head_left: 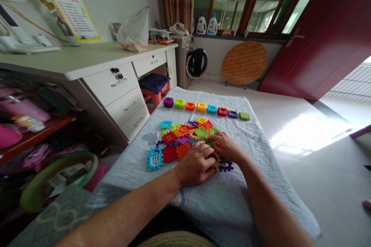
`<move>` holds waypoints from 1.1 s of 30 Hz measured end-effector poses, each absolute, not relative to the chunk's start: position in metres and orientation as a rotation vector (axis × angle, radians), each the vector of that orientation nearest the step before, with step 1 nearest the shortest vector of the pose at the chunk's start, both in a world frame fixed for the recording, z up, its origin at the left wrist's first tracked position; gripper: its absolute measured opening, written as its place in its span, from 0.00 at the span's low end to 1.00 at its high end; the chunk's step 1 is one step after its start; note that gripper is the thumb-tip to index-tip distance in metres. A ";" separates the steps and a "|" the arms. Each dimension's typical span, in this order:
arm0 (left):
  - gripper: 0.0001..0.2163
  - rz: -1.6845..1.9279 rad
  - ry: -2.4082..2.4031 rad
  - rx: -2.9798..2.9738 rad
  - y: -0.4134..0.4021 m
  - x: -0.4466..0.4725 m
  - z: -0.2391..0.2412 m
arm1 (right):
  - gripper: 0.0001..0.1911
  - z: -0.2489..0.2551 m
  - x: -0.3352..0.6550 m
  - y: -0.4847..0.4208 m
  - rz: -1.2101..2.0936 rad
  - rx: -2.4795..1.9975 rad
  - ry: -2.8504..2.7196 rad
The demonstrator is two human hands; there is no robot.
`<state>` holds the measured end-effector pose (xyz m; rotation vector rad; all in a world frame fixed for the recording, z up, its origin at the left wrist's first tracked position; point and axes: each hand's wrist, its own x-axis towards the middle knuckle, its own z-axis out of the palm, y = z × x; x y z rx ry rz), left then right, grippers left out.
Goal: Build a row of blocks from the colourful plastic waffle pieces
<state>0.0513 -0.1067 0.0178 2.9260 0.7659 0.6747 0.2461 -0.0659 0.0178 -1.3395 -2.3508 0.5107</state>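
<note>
A heap of colourful plastic interlocking tiles with notched edges lies on a cloth-covered table (139,200). My left hand (195,166) rests at the heap's near side, its fingers curled over a yellow tile (216,161). Just beyond and to the right, my right hand (224,144) has bent fingers down among the tiles; what they grip is hidden beneath them. A purple tile (226,166) pokes out below the right hand. Left of my hands are an orange tile (183,150), a red tile (170,154) and a blue tile (155,158). Green tiles (201,132) top the heap.
Along the table's far side runs a row of several small blocks, from a purple block (168,102) to a green block (244,116). A white desk (101,58) stands to the left, a stool (155,85) beneath it. Behind are a washing machine (184,61) and a round wooden tabletop (245,63).
</note>
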 end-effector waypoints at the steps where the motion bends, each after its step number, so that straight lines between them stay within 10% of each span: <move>1: 0.09 0.674 0.771 2.930 -0.107 0.052 0.018 | 0.20 0.017 0.247 -0.067 0.495 -1.345 -2.328; 12: 0.07 0.584 0.922 2.908 -0.106 0.053 0.022 | 0.07 0.015 0.246 -0.063 0.453 -1.326 -2.084; 24: 0.09 0.693 0.871 2.788 -0.104 0.049 0.021 | 0.12 0.018 0.255 -0.064 1.002 -1.308 -1.510; 33: 0.07 0.864 0.911 2.740 -0.102 0.049 0.014 | 0.20 0.001 0.263 -0.058 0.693 -1.412 -1.652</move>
